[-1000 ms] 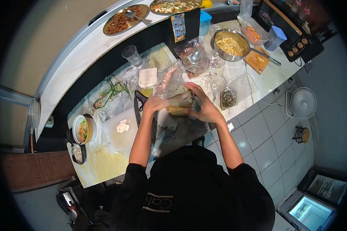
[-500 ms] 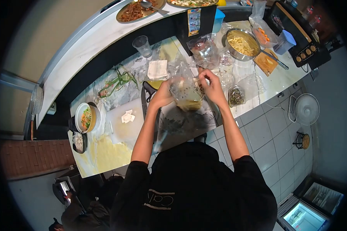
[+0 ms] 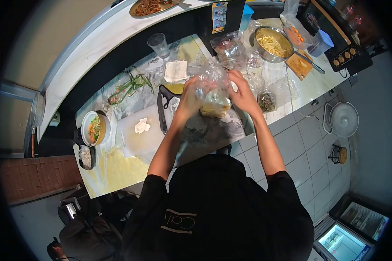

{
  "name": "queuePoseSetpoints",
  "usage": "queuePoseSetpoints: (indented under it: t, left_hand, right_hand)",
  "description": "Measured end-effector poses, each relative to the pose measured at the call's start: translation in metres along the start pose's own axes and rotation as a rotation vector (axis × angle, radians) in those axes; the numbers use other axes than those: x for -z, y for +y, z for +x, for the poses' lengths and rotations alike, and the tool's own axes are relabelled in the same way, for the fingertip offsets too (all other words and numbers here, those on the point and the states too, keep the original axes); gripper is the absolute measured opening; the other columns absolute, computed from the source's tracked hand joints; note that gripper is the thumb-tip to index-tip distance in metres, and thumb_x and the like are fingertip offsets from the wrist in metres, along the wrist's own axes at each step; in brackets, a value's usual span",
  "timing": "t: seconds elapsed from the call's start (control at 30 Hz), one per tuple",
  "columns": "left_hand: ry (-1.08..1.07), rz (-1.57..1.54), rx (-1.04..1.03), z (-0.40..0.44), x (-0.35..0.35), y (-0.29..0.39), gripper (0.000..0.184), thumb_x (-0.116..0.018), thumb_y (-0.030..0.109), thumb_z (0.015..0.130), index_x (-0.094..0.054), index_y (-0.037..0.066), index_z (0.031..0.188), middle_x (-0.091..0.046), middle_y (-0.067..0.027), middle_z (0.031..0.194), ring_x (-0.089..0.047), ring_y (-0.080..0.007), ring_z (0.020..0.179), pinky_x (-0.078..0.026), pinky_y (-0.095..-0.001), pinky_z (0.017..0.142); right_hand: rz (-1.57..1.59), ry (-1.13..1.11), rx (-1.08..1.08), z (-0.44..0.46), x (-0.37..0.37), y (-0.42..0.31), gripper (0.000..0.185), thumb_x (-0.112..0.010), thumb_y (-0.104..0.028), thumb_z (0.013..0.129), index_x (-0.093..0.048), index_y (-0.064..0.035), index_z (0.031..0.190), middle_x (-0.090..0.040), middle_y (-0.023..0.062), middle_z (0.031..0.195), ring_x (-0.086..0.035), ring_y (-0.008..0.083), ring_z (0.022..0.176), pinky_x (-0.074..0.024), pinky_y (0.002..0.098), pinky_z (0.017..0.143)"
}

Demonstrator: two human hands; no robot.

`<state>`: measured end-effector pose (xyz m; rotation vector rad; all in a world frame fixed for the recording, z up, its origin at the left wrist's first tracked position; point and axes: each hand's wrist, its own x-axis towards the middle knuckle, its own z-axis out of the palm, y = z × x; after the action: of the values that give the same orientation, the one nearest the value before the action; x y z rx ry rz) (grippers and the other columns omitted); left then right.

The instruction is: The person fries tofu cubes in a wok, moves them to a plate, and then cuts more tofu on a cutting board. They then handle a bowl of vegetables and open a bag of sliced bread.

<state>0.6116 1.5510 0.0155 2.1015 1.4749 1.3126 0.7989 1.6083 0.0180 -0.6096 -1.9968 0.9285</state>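
Note:
Between my hands a clear plastic bag point(image 3: 214, 87) hangs upright over the counter, its lower part filled with something yellowish-brown point(image 3: 216, 109) that I cannot identify. My left hand point(image 3: 188, 100) is closed on the bag's left side. On the opposite upper edge, my right hand point(image 3: 243, 96) grips the plastic with bent fingers. Just left of my left hand lies a knife point(image 3: 162, 114) with a dark handle, along the edge of a white cutting board point(image 3: 133, 138). Small white slices point(image 3: 142, 126) rest on that board. To the right of my right hand sits a bag of dark green leaves point(image 3: 267, 101).
Green onion stalks point(image 3: 133, 89), a folded white cloth point(image 3: 176, 71) and a clear cup point(image 3: 159, 46) are behind. A bowl of chopped vegetables point(image 3: 92, 129) stands left. At the back right are a pan of pale strips point(image 3: 273, 44) and a wooden board point(image 3: 299, 65). Another person point(image 3: 89, 230) is lower left.
My right hand has moved slightly down and forward around the bag, and the bag's top is now bunched between both hands. The camera view has shifted a little.

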Motion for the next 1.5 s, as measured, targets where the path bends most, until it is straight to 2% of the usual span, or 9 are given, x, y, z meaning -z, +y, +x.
queuePoseSetpoints:
  t: [0.27,0.4,0.67,0.73,0.87,1.1,1.23,1.3,1.5]
  left_hand:
    - [-0.097,-0.304,0.207,0.026,0.009,0.003,0.016,-0.062,0.008,0.081,-0.069,0.001,0.093,-0.069,-0.0119,0.086,-0.065,-0.0203,0.073,-0.049,-0.0288,0.069]
    - [0.096,-0.194,-0.047,0.033,0.015,0.004,0.013,-0.067,0.008,0.074,-0.071,0.001,0.085,-0.067,-0.0155,0.075,-0.064,-0.0194,0.064,-0.047,-0.0293,0.059]
    - [0.075,-0.116,-0.062,0.051,0.019,0.018,0.011,-0.077,0.009,0.066,-0.068,0.003,0.063,-0.057,-0.0100,0.052,-0.053,-0.0169,0.045,-0.041,-0.0295,0.047]
    - [0.029,-0.035,-0.006,0.053,0.015,0.011,0.019,-0.080,0.009,0.063,-0.063,0.001,0.059,-0.056,-0.0076,0.051,-0.052,-0.0152,0.045,-0.041,-0.0287,0.046]
    - [0.136,-0.053,0.059,0.049,0.014,0.007,0.025,-0.082,0.009,0.061,-0.059,0.000,0.059,-0.057,-0.0065,0.053,-0.051,-0.0130,0.047,-0.041,-0.0285,0.046]
    - [0.173,-0.183,0.111,0.041,0.012,0.002,0.006,-0.068,0.004,0.078,-0.067,-0.001,0.078,-0.060,-0.0056,0.070,-0.054,-0.0110,0.062,-0.043,-0.0233,0.058]
    - [0.193,-0.312,-0.055,0.052,0.008,-0.003,0.010,-0.059,0.006,0.087,-0.063,-0.003,0.090,-0.059,-0.0052,0.078,-0.055,-0.0123,0.073,-0.042,-0.0208,0.069]
    - [0.166,-0.418,0.039,0.056,0.008,0.004,0.011,-0.056,0.006,0.089,-0.060,-0.003,0.094,-0.059,-0.0050,0.080,-0.055,-0.0118,0.075,-0.042,-0.0217,0.071]
    - [-0.033,-0.627,0.072,0.076,-0.007,0.010,0.016,-0.049,0.008,0.093,-0.051,-0.003,0.105,-0.060,-0.0053,0.090,-0.054,-0.0103,0.084,-0.044,-0.0254,0.076]
  right_hand:
    - [-0.075,0.200,0.021,0.007,0.023,-0.005,0.015,-0.051,0.006,0.076,-0.052,0.0074,0.091,-0.053,0.0164,0.091,-0.053,0.0304,0.086,-0.0421,0.0308,0.079]
    - [-0.111,0.302,0.079,0.008,0.032,-0.013,0.014,-0.053,0.006,0.075,-0.054,0.0077,0.089,-0.056,0.0172,0.089,-0.056,0.0305,0.083,-0.0437,0.0291,0.076]
    - [-0.174,0.379,0.112,0.006,0.038,-0.007,0.014,-0.053,0.005,0.075,-0.055,0.0076,0.088,-0.057,0.0184,0.093,-0.057,0.0317,0.086,-0.0440,0.0303,0.077]
    - [-0.181,0.154,0.048,0.002,0.035,0.005,0.015,-0.052,0.005,0.075,-0.054,0.0074,0.089,-0.055,0.0179,0.094,-0.056,0.0324,0.088,-0.0435,0.0310,0.078]
    - [-0.160,0.382,0.088,0.007,0.044,-0.011,0.014,-0.051,0.006,0.075,-0.054,0.0070,0.088,-0.055,0.0170,0.094,-0.056,0.0321,0.089,-0.0433,0.0313,0.079]
    - [-0.083,0.287,0.006,0.009,0.047,-0.008,0.006,-0.054,0.000,0.083,-0.055,0.0063,0.083,-0.056,0.0126,0.088,-0.055,0.0225,0.081,-0.0421,0.0275,0.077]
    - [-0.027,0.209,-0.020,0.013,0.053,-0.003,0.007,-0.057,-0.003,0.083,-0.055,0.0043,0.084,-0.055,0.0106,0.089,-0.054,0.0197,0.084,-0.0411,0.0276,0.079]
    - [-0.012,0.203,0.007,0.015,0.054,-0.006,0.008,-0.059,-0.004,0.084,-0.055,0.0022,0.086,-0.055,0.0091,0.091,-0.053,0.0188,0.086,-0.0410,0.0280,0.080]
    - [0.128,0.058,-0.201,0.021,0.053,-0.010,0.061,-0.077,-0.022,0.072,-0.046,-0.0020,0.121,-0.050,0.0111,0.123,-0.044,0.0229,0.119,-0.0371,0.0346,0.098]
